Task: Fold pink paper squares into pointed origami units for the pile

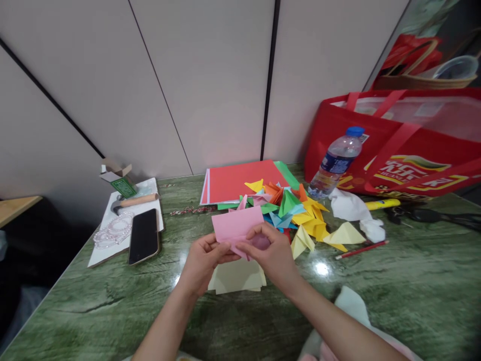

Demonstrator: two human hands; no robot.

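Both my hands hold a partly folded pink paper (236, 223) just above the green marble table (112, 301). My left hand (205, 260) pinches its lower left edge. My right hand (272, 253) grips its lower right part, fingers curled over a fold. Under my hands lies a small stack of pale yellow sheets (236, 278). Just behind the pink paper sits a heap of folded paper shapes (293, 210) in yellow, green, orange and blue.
A stack of red and green sheets (240, 180) lies at the back. A water bottle (336, 163) leans on a red bag (398, 145). Crumpled tissue (353, 208), a red pencil (363, 249) and scissors (432, 215) lie right. A phone (144, 235), bracelets (112, 229) and hammer (135, 201) lie left.
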